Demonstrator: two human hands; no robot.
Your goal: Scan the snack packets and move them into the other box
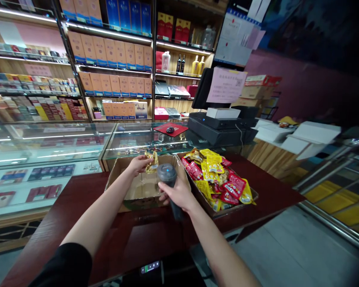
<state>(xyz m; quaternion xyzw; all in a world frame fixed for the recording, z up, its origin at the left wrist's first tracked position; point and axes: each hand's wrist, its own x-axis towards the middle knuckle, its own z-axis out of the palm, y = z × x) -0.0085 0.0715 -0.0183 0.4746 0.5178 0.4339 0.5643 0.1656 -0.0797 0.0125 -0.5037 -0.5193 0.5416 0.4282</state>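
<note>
My right hand (179, 192) is wrapped round the handle of a dark barcode scanner (166, 173), its head upright and a small blue light on top. Between the fingertips of my left hand (139, 164) is a gold-and-clear snack packet (152, 161), held over the far side of an open cardboard box (137, 187). The bare inside of that box shows between my arms. Right beside it, a second cardboard box (215, 213) is heaped with red snack packets (233, 187) and yellow snack packets (213, 163).
Both boxes stand on a dark red wooden table (131, 243). Behind it runs a glass display counter (62, 139) with a mouse (170, 130) and a black cash register (217, 129). Shelves of boxed goods (110, 52) line the wall. A metal railing (338, 223) stands at right.
</note>
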